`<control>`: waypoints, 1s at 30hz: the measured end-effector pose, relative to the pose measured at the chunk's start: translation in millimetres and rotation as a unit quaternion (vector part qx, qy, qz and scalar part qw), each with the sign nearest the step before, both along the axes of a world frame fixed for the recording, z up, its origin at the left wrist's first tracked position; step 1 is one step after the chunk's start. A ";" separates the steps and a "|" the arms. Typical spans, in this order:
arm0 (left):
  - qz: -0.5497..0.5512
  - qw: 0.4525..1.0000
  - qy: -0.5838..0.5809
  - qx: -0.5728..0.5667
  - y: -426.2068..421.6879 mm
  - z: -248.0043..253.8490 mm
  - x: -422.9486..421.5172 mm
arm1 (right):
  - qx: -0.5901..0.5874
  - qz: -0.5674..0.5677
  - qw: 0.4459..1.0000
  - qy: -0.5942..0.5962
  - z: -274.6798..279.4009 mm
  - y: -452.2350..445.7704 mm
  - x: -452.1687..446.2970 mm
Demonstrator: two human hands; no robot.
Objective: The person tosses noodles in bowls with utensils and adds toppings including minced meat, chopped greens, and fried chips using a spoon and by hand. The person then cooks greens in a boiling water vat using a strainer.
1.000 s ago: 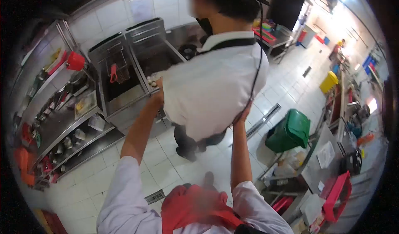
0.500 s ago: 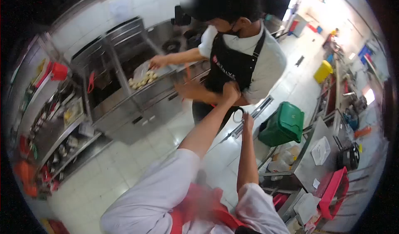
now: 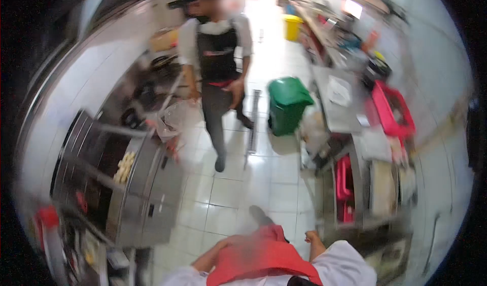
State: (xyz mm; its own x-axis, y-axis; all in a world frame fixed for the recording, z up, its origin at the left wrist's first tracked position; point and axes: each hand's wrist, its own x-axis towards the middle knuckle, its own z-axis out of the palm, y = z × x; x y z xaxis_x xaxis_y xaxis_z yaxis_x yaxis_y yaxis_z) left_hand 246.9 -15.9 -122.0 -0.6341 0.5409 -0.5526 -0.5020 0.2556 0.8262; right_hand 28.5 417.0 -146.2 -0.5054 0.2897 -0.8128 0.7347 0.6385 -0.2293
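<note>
My left hand [image 3: 223, 242] is low against the side of the red apron [image 3: 248, 258] on my body. Its fingers are smeared and partly hidden there. On the other side, my right hand [image 3: 310, 236] hangs beside the apron with its fingers curled in, and whatever they may hold is hidden. Both arms have white sleeves. A person in a dark apron [image 3: 217, 57] stands further ahead, apart from my hands, with a clear plastic bag [image 3: 172, 119] hanging at one hand.
Pale round pieces [image 3: 124, 167] lie along the edge of the steel fryer [image 3: 147, 199] on the left. A green bin [image 3: 289, 103] stands on the tiled floor ahead. To the right are a steel table [image 3: 337, 113] and a pink basket [image 3: 393, 111].
My arms were stretched forward, the left hand at the other person's arm; both are now drawn back to my body. The person has moved from the fryer, further off. My view has turned right.
</note>
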 end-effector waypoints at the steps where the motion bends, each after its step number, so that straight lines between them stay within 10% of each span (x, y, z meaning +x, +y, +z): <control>1: 0.095 0.987 -0.091 0.089 4.6 -1.2 4.2 | 0.012 -0.062 0.995 -0.072 -57.1 39.3 49.2; 2: 0.031 0.990 -0.109 0.080 -1.0 -0.7 -6.7 | 0.006 -0.127 0.988 -0.086 -130.6 136.1 120.9; 3: 0.016 0.989 -0.129 0.065 -5.9 -1.4 -18.8 | 0.010 0.233 0.970 0.068 -157.7 97.6 196.6; 5: -0.043 0.984 -0.171 0.026 -11.3 -3.9 -45.8 | 0.005 0.096 0.995 0.032 -156.9 89.3 346.4; 6: -0.090 0.982 -0.167 -0.014 -10.4 -2.9 -60.3 | -0.016 0.029 0.999 0.042 -173.0 147.2 274.7; 8: -0.180 0.975 -0.121 -0.057 -2.5 1.2 -84.9 | -0.018 -0.095 0.991 0.088 -196.2 25.6 374.2; 16: -0.251 0.954 0.108 -0.126 105.6 129.0 -164.1 | -0.021 -0.042 0.982 0.185 54.2 28.8 307.1; 18: -0.329 0.833 0.415 -0.159 130.0 61.3 -216.1 | 0.057 -0.110 0.967 0.223 58.4 51.4 337.6; 19: -0.423 0.653 0.548 -0.307 181.4 106.7 -210.7 | 0.017 -0.103 0.967 0.232 46.8 70.0 358.4; 20: -0.320 0.809 0.442 -0.220 218.2 121.9 -208.8 | -0.033 -0.083 0.966 0.242 33.3 89.6 375.3; 21: -0.324 0.798 0.491 -0.133 259.5 143.0 -201.7 | -0.019 -0.057 0.975 0.212 38.9 109.8 394.1; 23: -0.187 0.963 0.195 -0.023 363.4 212.2 -161.0 | -0.008 -0.095 0.981 0.170 91.4 127.2 412.4; 28: -0.203 0.859 0.469 -0.024 555.4 309.2 -152.3 | -0.268 -0.239 0.874 0.327 214.7 167.8 428.3; 30: -0.221 0.909 0.345 -0.071 637.3 379.1 -161.9 | 0.054 0.039 0.846 0.529 225.3 170.6 441.3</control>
State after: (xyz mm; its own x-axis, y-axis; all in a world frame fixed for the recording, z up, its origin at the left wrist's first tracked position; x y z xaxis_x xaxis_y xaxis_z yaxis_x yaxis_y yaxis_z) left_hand 85.0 621.4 257.0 -0.5943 0.7815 -0.1900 0.3019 0.4357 0.8479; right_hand 469.7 587.5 79.2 -0.9547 0.2652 0.1349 0.1095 0.7347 -0.6695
